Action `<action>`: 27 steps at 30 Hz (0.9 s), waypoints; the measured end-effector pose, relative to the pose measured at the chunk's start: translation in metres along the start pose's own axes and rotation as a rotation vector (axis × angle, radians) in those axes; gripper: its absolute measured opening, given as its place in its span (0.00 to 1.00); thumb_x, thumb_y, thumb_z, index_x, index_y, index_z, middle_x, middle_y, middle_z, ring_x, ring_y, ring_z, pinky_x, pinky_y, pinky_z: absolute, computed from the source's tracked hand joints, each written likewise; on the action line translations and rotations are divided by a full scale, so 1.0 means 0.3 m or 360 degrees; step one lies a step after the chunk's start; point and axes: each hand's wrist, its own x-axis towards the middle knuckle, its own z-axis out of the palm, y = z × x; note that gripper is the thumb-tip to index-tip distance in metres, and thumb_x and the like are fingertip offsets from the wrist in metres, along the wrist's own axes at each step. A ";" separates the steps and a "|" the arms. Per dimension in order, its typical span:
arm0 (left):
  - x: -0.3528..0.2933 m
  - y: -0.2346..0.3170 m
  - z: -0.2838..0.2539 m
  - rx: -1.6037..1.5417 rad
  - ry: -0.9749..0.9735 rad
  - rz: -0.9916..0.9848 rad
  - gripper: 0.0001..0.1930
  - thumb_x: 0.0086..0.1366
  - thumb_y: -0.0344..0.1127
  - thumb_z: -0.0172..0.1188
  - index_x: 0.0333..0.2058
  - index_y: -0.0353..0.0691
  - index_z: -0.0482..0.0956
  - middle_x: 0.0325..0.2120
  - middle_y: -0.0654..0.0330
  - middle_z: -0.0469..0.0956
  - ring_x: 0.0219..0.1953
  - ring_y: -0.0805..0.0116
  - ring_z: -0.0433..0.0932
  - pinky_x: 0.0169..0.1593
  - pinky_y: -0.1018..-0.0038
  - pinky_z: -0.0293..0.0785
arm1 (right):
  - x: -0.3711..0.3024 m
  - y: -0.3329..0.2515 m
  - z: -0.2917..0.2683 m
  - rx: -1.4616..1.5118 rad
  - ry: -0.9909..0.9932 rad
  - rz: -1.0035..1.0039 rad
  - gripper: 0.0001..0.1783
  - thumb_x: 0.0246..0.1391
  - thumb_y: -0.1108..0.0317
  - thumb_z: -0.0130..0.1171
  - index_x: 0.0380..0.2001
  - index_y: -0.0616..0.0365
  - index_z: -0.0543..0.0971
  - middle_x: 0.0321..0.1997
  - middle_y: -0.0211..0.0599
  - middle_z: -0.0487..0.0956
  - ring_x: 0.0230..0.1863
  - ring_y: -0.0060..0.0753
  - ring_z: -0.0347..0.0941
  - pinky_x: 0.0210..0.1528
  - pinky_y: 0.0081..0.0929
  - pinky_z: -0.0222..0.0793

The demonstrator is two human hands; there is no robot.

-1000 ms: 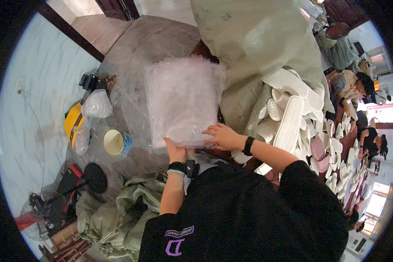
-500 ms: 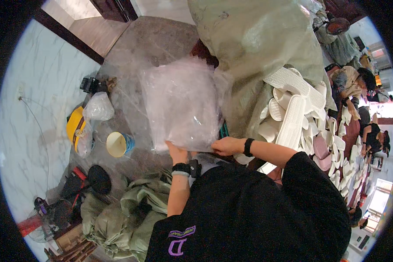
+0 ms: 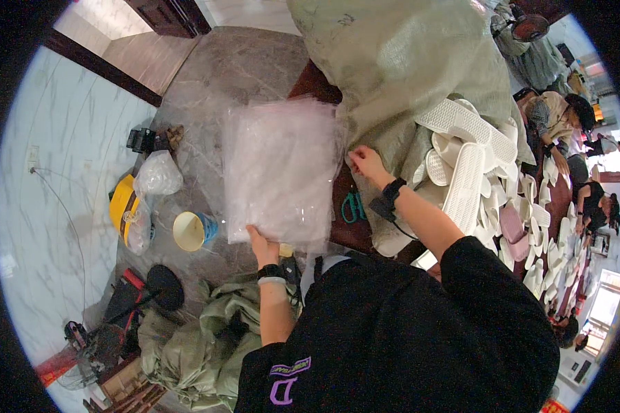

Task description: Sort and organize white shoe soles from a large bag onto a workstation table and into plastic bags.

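Note:
A stack of clear, pinkish plastic bags (image 3: pixel 282 168) lies in front of me, its edges slightly uneven. My left hand (image 3: pixel 263 249) grips the stack's near edge toward the left corner, thumb on top. Beside the right edge of the bags is my right hand (image 3: pixel 368 166), its fingers curled together; whether they pinch a thin bit of plastic I cannot make out. Between my right forearm and the stack, teal-handled scissors (image 3: pixel 353 208) rest on a dark red surface (image 3: pixel 348 234).
White slippers (image 3: pixel 465 182) are heaped to the right against a large greenish woven sack (image 3: pixel 406 62), with a pink slipper (image 3: pixel 512 227) among them. Left on the floor stand a paper tub (image 3: pixel 189 232) and a yellow bag (image 3: pixel 122 206). Crumpled sacks (image 3: pixel 193 344) lie near left. Several people sit far right.
My right hand has left the stack's near right corner and moved up and rightward along its side. The bags lie flatter, and the scissors show more. My left hand keeps its hold.

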 end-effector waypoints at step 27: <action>-0.036 0.022 0.091 0.0098 0.0281 -0.0076 0.30 0.66 0.60 0.38 0.54 0.40 0.62 0.41 0.55 0.71 0.38 0.58 0.71 0.46 0.62 0.72 | -0.331 -0.004 0.086 -0.0189 -0.0519 0.0119 0.23 0.54 0.48 0.54 0.36 0.60 0.71 0.24 0.30 0.75 0.20 0.19 0.70 0.18 0.16 0.60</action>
